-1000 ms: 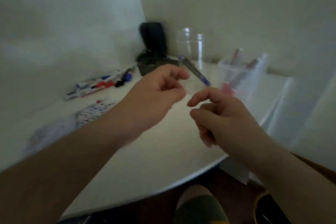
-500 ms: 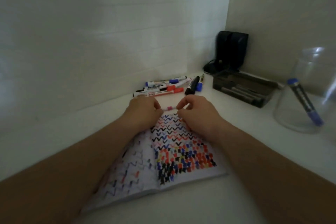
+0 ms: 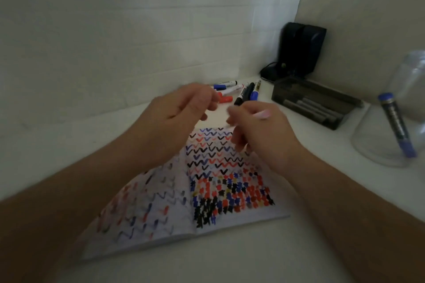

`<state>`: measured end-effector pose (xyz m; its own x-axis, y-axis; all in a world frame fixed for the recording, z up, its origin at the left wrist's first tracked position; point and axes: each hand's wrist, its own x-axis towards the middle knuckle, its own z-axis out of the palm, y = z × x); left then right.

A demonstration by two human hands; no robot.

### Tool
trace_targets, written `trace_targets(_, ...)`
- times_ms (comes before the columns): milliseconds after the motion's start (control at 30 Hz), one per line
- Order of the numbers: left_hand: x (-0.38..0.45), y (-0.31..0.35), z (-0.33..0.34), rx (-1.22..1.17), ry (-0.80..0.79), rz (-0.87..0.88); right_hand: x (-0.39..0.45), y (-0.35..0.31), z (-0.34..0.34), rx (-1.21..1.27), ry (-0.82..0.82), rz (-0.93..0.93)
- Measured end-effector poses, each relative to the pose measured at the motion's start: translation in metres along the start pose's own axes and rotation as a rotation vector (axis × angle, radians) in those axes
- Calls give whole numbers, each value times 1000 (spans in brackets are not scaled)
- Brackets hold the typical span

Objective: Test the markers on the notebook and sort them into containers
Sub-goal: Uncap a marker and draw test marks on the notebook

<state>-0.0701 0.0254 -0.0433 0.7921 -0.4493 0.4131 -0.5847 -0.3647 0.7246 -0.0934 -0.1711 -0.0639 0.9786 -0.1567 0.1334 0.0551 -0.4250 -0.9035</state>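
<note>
An open notebook [image 3: 232,211] full of red, blue and black test marks lies on the white table [image 3: 299,248]. Above its top edge my right hand [image 3: 257,131] grips a thin white marker with a pink end [image 3: 264,114]. My left hand [image 3: 181,110] hovers a short gap to its left with curled fingers. Blur hides whether it pinches anything. Several loose markers [image 3: 241,93] lie against the wall behind my hands. A clear jar [image 3: 372,147] at the right holds one blue marker [image 3: 394,122].
A dark plastic tray [image 3: 285,89] with several grey markers stands right of the loose pile. A black device [image 3: 301,48] with a cable fills the corner. Walls close the table at the back and right.
One second ago I faced the jars at the right. I turned to the notebook, took the pink-ended marker in both hands, and now my hands have pulled apart with it in the right.
</note>
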Motion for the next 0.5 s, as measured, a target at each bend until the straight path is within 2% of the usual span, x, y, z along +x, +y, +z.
trace_targets(67, -2, -16, 4, 128, -10, 23, 0, 0, -1, 461, -125, 121)
trace_targets(100, -2, -21, 7, 195, -69, 30, 0, 1, -2, 546, -167, 116)
trace_targets(167, -3, -26, 14, 312, -238, 73, -1, 1, 1, 530, -213, 94)
trace_targets(233, -6, -28, 20, 411, -307, 108, -2, 0, 9, 491, -222, 85)
trace_targets(367, -9, -32, 24, 421, -221, 161, -6, -3, 21, 453, -171, -32)
trace_targets(500, -10, -33, 18, 439, -201, 206, -10, -3, 22, 417, -211, -64)
